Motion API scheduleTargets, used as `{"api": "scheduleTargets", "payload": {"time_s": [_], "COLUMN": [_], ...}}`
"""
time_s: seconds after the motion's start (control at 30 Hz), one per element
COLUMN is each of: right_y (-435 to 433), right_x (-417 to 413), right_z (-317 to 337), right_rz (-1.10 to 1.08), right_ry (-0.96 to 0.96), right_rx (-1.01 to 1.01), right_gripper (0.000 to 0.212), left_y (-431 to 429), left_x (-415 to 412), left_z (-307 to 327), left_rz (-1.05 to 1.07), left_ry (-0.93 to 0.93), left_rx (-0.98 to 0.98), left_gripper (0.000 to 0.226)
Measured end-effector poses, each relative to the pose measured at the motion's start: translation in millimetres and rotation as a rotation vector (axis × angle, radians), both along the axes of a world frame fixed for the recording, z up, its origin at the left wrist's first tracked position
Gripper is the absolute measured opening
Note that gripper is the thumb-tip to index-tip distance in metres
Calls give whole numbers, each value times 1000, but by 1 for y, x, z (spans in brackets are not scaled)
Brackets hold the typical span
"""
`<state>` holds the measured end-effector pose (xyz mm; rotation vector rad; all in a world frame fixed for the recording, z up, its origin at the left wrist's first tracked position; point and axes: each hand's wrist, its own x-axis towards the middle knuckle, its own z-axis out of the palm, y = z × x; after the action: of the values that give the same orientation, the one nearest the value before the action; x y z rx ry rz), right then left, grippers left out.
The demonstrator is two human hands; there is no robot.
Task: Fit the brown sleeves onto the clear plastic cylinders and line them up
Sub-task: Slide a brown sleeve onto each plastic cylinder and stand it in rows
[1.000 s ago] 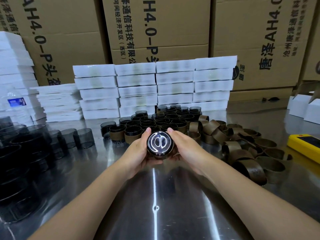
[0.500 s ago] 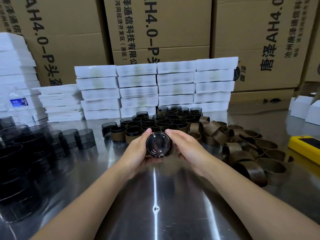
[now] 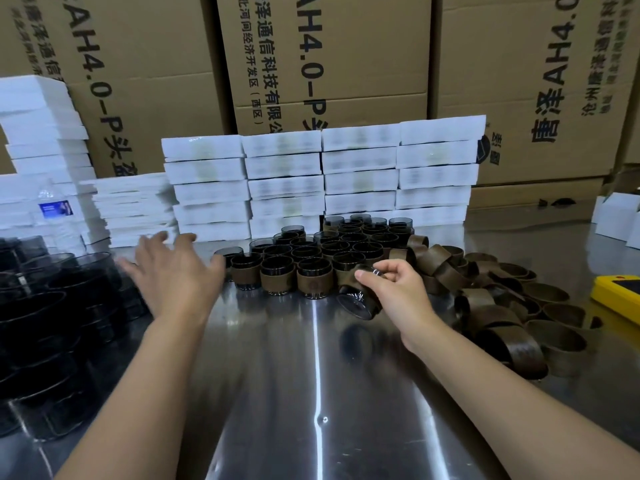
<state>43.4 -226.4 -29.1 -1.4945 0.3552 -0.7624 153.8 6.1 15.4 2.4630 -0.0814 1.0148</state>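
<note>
**Held: sleeved cylinder (image 3: pixel 356 296), tilted**

Your right hand (image 3: pixel 398 289) pinches it, fingers hiding part of its rim. Left of the grip, your left hand (image 3: pixel 173 275) is spread, blurred. Just beyond: sleeved rows (image 3: pixel 313 280). Right: loose sleeves (image 3: pixel 509 344).

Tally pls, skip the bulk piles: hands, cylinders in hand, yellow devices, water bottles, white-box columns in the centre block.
Hands: 2, left hand and right hand
Sleeved cylinder in right hand: 1
Yellow device: 1
Water bottle: 1
White-box columns, centre block: 4
Total: 9
</note>
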Motion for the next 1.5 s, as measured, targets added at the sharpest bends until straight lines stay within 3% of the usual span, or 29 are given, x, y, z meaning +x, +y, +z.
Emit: {"api": "scheduleTargets", "payload": {"time_s": [0.2,0.57,0.9,1.13,1.3,1.5], "right_y": [-3,-5,-6,-5,-6,-4], "right_x": [4,7,8,5,3,4], "right_z": [-5,-6,-7,-5,-4,-4], "right_rz": [-56,-68,-105,-75,-72,-124], "right_ry": [33,40,45,13,8,56], "right_rx": [-22,-31,-77,16,29,-94], "right_gripper": [24,24,24,24,24,24], "left_y": [18,30,33,32,31,15], "left_x": [19,22,20,20,18,7], "left_z": [-5,4,3,2,2,8], "left_rz": [135,132,142,148,89,16], "left_ry": [255,398,374,433,462,400], "left_rx": [-42,-185,-242,-214,-188,-73], "left_gripper": [62,74,77,73,55,61]}}
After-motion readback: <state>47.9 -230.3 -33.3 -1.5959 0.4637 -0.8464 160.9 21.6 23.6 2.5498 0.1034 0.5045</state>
